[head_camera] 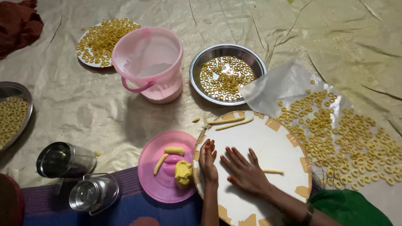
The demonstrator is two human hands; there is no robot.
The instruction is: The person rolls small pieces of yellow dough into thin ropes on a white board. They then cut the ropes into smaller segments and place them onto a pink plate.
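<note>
My left hand (208, 162) lies flat, fingers together, on the left edge of a round white board (268, 138) patched with tan tape. My right hand (245, 169) presses palm-down on the board, fingers spread, with a thin yellow dough rope (273, 171) sticking out from under it to the right. Two more dough ropes (229, 122) lie at the board's far rim. A pink lid (153, 184) left of the board holds a dough lump (183, 173) and two dough pieces (167, 155).
A pink bucket (148, 62) stands behind. A steel bowl (197, 79), a white plate (83, 60), a steel tray (8, 90) and a clear plastic sheet (276, 86) all carry several yellow dough rings. Two steel containers (77, 175) lie at the lower left.
</note>
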